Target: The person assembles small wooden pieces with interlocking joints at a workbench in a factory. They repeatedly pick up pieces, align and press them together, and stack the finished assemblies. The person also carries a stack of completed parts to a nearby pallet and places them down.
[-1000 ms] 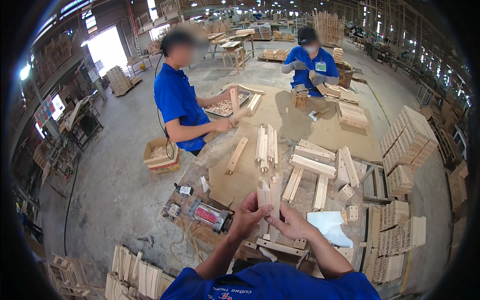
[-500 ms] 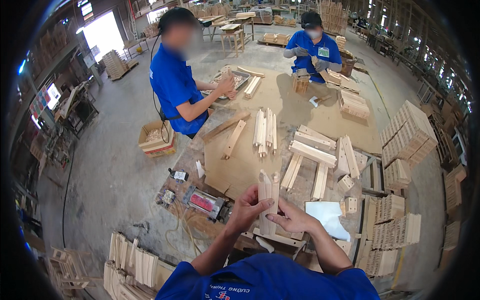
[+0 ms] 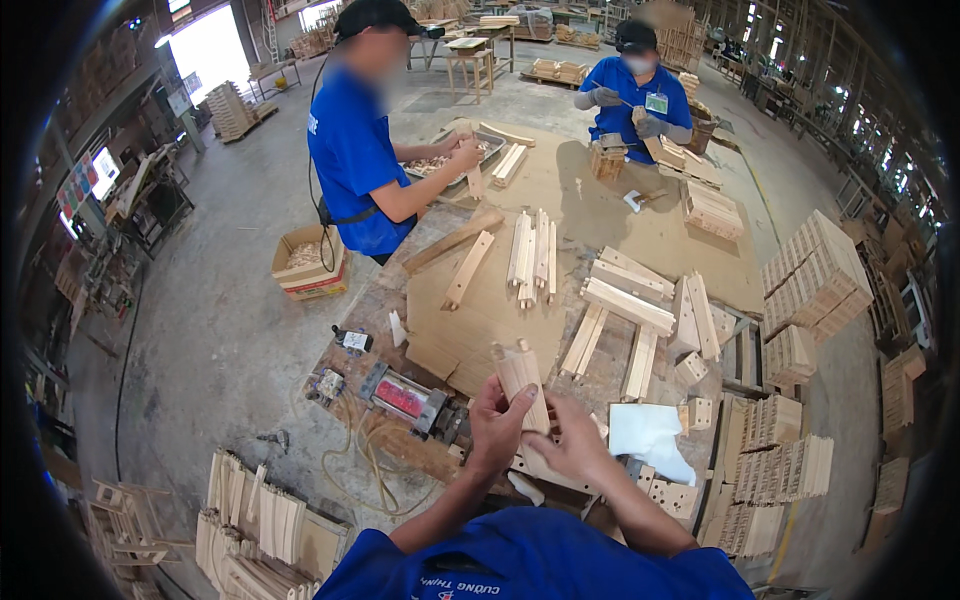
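Observation:
Close in front of me, a pale wooden slat with round dowel pegs at its upper end is held tilted above the table edge. My left hand grips it from the left, thumb across its face. At its lower part, my right hand closes round the wood from the right; some of its fingers are hidden behind the piece. Left of my hands lies a metal clamp fixture with a red cylinder. Beyond them, several doweled sticks lie side by side on the cardboard.
Wooden rails lie crossed at the right, near a white sheet and drilled blocks. Stacked parts flank the table. One co-worker stands far left; another works at the far end. Hoses hang at the near left.
The pieces in my hands have turned from upright to a leftward tilt, and my left hand has shifted slightly left. The co-worker at the left has moved a wooden piece over the tray.

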Demonstrator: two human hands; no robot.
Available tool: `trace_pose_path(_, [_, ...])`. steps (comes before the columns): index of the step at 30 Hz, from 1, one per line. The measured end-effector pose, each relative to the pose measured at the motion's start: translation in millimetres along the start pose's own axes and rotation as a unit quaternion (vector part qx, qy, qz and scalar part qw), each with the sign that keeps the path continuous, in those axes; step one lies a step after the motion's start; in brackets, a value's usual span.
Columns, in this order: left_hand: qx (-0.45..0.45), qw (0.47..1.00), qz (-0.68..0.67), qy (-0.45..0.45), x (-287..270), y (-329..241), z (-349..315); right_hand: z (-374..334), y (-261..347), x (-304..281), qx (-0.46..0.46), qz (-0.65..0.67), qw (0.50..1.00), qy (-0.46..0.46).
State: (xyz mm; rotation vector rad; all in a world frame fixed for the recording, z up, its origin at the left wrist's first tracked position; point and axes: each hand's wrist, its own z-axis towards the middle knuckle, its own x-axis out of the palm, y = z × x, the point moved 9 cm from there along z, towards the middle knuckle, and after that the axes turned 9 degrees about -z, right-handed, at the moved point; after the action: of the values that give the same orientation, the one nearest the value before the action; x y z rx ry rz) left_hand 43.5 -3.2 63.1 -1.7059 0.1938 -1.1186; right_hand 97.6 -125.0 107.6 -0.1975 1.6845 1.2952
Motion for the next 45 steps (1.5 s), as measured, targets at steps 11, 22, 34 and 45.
trace_pose_path(11, [-0.008,0.986,-0.032,-0.163,-18.3,47.9,-23.5,-9.0,-11.4,11.1,-0.005,-0.149,0.984,-0.097])
trace_pose_path(22, [-0.096,0.978,0.079,-0.168,-148.4,36.6,-83.5,-31.5,-67.2,49.8,-0.01,-0.292,0.947,0.135])
trace_pose_path(34, [0.14,0.897,0.189,-0.374,-304.6,-80.3,-62.3,-18.6,-98.6,111.0,0.015,-0.248,0.948,0.199])
trace_pose_path(45, [0.156,0.854,0.239,-0.434,-373.1,-98.9,-62.4,-57.1,-123.3,103.4,0.046,-0.184,0.977,0.092])
